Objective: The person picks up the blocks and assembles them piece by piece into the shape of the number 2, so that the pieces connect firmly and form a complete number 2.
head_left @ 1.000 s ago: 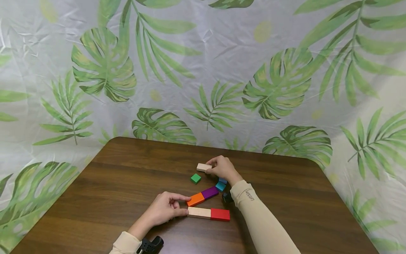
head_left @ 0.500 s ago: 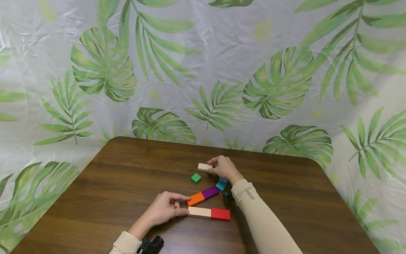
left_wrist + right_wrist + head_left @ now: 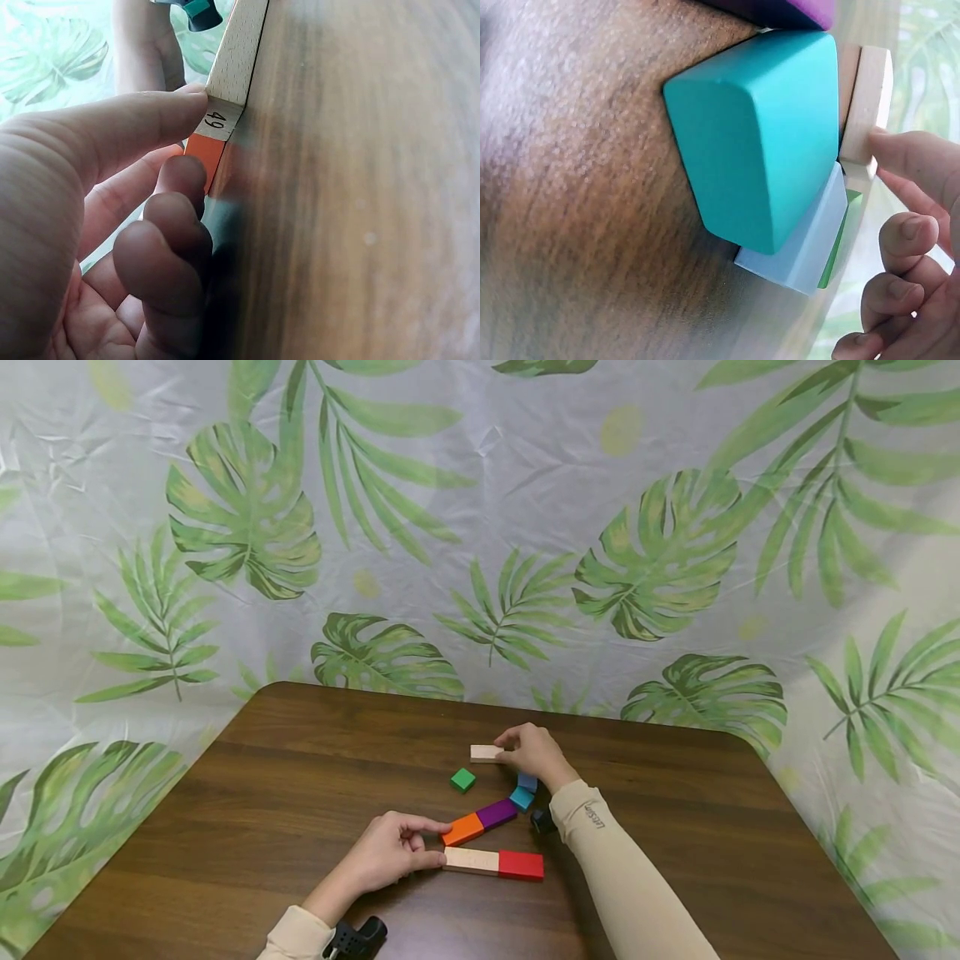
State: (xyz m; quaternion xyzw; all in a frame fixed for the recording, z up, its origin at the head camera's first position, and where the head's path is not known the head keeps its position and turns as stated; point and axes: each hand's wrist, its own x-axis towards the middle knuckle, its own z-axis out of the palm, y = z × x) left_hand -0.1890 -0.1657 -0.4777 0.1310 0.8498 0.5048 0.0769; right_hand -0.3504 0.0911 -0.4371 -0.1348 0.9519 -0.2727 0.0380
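Note:
My right hand (image 3: pixel 536 753) pinches the right end of a plain wooden block (image 3: pixel 482 753), which lies on the table. Also in the right wrist view are a teal block (image 3: pixel 780 135), a light blue block (image 3: pixel 799 251) and a strip of green block (image 3: pixel 840 240) behind it. In the head view, my left hand (image 3: pixel 393 853) touches the left end of an orange block (image 3: pixel 462 830) with its index finger. Its thumb rests at the end of another plain wooden block (image 3: pixel 472 861), marked 49 in the left wrist view; its other fingers are bent.
A purple block (image 3: pixel 497 814) joins the orange one and leads on to the teal block. Against the front wooden block sits a red block (image 3: pixel 521 866). A separate green block (image 3: pixel 462 780) lies left of the curve on the brown table (image 3: pixel 315 777).
The wooden block in my right hand has slid slightly right and turned straighter. That hand shifted a little right and away, baring more of the light blue block. My left hand stays put.

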